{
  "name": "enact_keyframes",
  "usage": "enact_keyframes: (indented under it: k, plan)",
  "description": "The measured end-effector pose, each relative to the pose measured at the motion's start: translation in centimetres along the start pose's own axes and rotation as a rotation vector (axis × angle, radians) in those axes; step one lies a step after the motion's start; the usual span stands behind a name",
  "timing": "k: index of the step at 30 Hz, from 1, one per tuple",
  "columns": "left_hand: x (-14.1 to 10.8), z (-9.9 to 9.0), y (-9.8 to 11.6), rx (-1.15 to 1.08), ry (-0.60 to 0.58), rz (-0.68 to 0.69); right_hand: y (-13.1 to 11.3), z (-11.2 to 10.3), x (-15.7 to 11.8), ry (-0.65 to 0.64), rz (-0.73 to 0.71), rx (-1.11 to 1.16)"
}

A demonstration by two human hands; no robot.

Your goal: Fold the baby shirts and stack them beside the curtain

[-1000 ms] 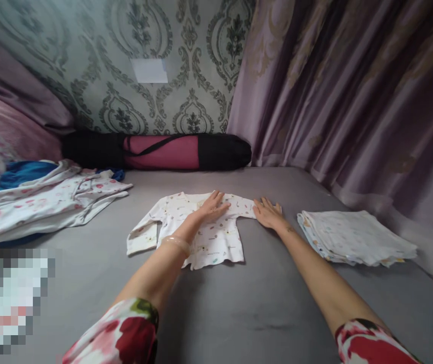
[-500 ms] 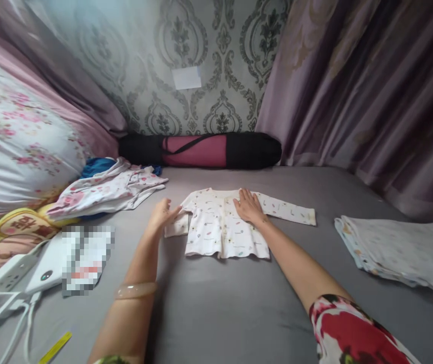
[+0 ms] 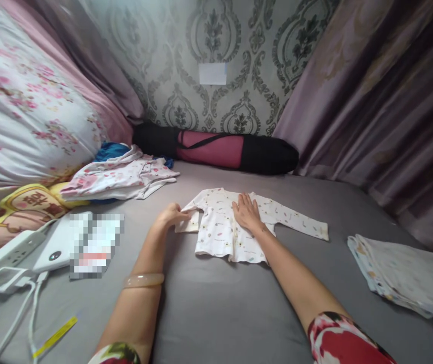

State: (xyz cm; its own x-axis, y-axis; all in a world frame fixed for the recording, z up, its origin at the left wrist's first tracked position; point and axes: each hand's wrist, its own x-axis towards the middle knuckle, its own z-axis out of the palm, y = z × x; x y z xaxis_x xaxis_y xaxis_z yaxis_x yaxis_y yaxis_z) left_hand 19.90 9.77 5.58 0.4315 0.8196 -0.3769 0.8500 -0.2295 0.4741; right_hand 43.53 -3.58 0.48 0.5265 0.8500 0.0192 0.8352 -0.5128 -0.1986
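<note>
Lying palm-down on the printed shirt [image 3: 217, 227] at centre, the right hand [image 3: 247, 212] points far, fingers [image 3: 244, 202] slightly spread; the left hand [image 3: 169, 216] bends rightward to the left-side sleeve [image 3: 190, 223], where I cannot tell whether its fingers pinch.

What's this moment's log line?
left hand: at sleeve | right hand: flat on shirt | grey sheet: under shirt | cloth stack: at right

Long bag [image 3: 220, 154] by patterned wall [image 3: 235, 55], floral bedding [image 3: 23, 116], white power strip [image 3: 15, 252]
</note>
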Motion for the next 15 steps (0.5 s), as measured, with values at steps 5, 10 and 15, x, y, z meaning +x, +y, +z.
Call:
enact_keyframes:
  k: [5, 10, 15]
  plan:
    - [-1.0, -0.9, 1.3, 0.163, 0.547, 0.347, 0.2, 0.1, 0.1, -0.009, 0.010, -0.010]
    - [-1.0, -1.5, -0.1, 0.258, 0.617, 0.359, 0.0, 0.0, 0.1, -0.011, 0.012, -0.030]
    - [0.5, -1.6, -2.8, 0.216, 0.272, 0.130, 0.0, -0.8, 0.4, -0.087, 0.035, -0.027]
